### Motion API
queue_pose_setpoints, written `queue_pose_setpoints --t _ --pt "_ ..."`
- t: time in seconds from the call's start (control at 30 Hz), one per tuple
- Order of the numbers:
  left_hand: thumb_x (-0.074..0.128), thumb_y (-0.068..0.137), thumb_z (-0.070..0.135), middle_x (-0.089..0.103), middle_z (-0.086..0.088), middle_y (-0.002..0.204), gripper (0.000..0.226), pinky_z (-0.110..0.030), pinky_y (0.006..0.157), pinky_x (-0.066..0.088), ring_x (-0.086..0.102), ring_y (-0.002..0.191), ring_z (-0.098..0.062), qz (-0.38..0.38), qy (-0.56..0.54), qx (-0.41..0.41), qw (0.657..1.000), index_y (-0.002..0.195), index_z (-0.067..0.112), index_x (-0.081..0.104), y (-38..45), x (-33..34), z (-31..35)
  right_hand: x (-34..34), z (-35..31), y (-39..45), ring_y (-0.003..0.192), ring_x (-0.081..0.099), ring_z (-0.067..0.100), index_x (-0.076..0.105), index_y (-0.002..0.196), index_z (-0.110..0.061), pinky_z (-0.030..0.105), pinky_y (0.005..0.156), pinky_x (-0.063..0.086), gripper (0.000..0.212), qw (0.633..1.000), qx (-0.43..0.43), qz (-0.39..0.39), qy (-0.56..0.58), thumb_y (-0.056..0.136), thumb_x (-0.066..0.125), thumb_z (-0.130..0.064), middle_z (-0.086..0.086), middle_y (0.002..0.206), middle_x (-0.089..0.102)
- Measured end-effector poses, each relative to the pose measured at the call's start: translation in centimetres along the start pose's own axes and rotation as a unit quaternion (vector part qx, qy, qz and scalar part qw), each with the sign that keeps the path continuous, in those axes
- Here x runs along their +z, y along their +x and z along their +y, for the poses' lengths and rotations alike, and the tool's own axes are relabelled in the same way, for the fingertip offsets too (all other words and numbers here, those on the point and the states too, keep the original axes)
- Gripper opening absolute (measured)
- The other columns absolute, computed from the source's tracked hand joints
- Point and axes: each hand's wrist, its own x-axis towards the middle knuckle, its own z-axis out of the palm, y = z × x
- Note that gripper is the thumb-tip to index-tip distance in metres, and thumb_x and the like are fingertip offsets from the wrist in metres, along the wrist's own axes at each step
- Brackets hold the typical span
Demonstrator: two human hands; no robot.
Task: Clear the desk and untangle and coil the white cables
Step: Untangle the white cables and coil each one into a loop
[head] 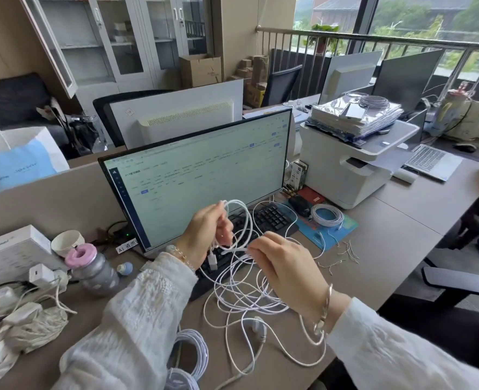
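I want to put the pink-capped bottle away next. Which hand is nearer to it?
Left. The left hand, gripping the white cable loops, is just right of the pink-capped bottle. The right hand pinches the cable farther right.

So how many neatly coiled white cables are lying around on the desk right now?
3: one coil on the blue mat right of the keyboard, two coils at the desk's near edge, under the left sleeve. More may be hidden.
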Motion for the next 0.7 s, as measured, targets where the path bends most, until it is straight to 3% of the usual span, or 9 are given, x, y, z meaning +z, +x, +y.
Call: queue_pose_setpoints --t 0.1,0.2,0.27,0.4,0.43,0.47,0.53,0.6,0.7 --pt "0.039 0.104 0.024 0.051 -0.005 0.049 0.037 -0.024 0.047 0.044 0.05 0.04 -0.02 -0.035 0.033 -0.028 0.998 0.069 0.013 0.043 -1.2 1.5 0.1 -0.4 0.0 1.5 0.066 0.062 0.018 0.067 0.091 -0.016 0.036 0.056 0.053 0.034 1.0 0.002 0.02 0.0 0.096 0.039 -0.035 -0.005 0.084 0.064" --pt "0.036 0.103 0.026 0.035 0.0 0.042 0.039 -0.016 0.038 0.023 0.029 0.033 -0.013 -0.127 0.009 -0.098 0.987 0.067 0.013 0.043 -2.1 2.1 0.3 -0.7 0.9 2.5 0.068 0.061 0.016 0.067 0.09 -0.014 0.036 0.061 0.052 0.019 0.998 0.019 0.049 0.031 0.093 0.053 -0.027 -0.004 0.083 0.066" --pt "0.033 0.1 0.028 0.026 0.005 0.038 0.037 -0.014 0.035 0.017 0.02 0.029 -0.008 -0.216 -0.059 -0.165 0.961 0.067 0.014 0.044 -2.4 1.9 0.5 -0.8 1.7 2.8 0.067 0.055 0.007 0.063 0.088 -0.012 0.026 0.063 0.045 0.012 0.995 0.047 0.044 0.071 0.09 0.064 -0.024 -0.005 0.083 0.063" --pt "0.037 0.095 0.033 0.026 0.01 0.035 0.038 -0.014 0.03 0.015 0.011 0.029 -0.004 -0.278 -0.186 -0.25 0.909 0.062 0.017 0.046 -2.5 1.4 1.0 -1.4 2.4 3.1 0.083 0.053 0.001 0.061 0.107 -0.018 0.018 0.075 0.042 0.037 0.982 0.16 -0.025 0.096 0.084 0.063 -0.048 -0.013 0.103 0.055" --pt "0.038 0.094 0.033 0.026 0.01 0.035 0.038 -0.013 0.03 0.015 0.008 0.032 -0.006 -0.28 -0.189 -0.257 0.905 0.06 0.017 0.046 -2.4 1.3 1.1 -1.7 2.3 3.2 0.081 0.056 -0.001 0.064 0.106 -0.019 0.019 0.074 0.046 0.037 0.976 0.175 -0.069 0.105 0.086 0.059 -0.05 -0.017 0.098 0.06" --pt "0.038 0.094 0.033 0.026 0.01 0.035 0.039 -0.013 0.03 0.016 0.007 0.033 -0.006 -0.284 -0.189 -0.262 0.903 0.059 0.018 0.045 -2.4 1.2 1.2 -1.9 2.3 3.4 0.067 0.056 -0.003 0.068 0.096 -0.018 0.019 0.064 0.047 0.034 0.964 0.192 -0.117 0.143 0.09 0.055 -0.049 -0.018 0.082 0.064" --pt "0.04 0.093 0.033 0.025 0.009 0.035 0.039 -0.015 0.03 0.017 0.008 0.034 -0.006 -0.289 -0.174 -0.267 0.903 0.058 0.018 0.043 -2.3 1.3 1.1 -2.1 2.3 3.4 0.037 0.042 0.001 0.067 0.067 -0.015 0.014 0.043 0.035 0.043 0.93 0.234 -0.175 0.224 0.094 0.052 -0.045 -0.007 0.05 0.058" --pt "0.04 0.094 0.036 0.023 0.009 0.038 0.041 -0.019 0.033 0.02 0.014 0.033 -0.005 -0.281 -0.129 -0.254 0.916 0.058 0.018 0.041 -2.2 1.5 0.7 -2.1 2.7 3.4 0.032 0.035 0.006 0.057 0.052 -0.013 0.014 0.041 0.031 0.054 0.926 0.25 -0.166 0.229 0.092 0.053 -0.048 0.001 0.041 0.049" --pt "0.037 0.1 0.041 0.02 0.01 0.043 0.046 -0.021 0.04 0.029 0.018 0.034 -0.005 -0.245 -0.065 -0.223 0.941 0.06 0.02 0.038 -2.3 1.9 0.5 -1.9 2.9 3.4 0.034 0.034 0.007 0.058 0.051 -0.01 0.015 0.041 0.03 0.056 0.911 0.288 -0.142 0.258 0.09 0.056 -0.051 0.003 0.043 0.048"
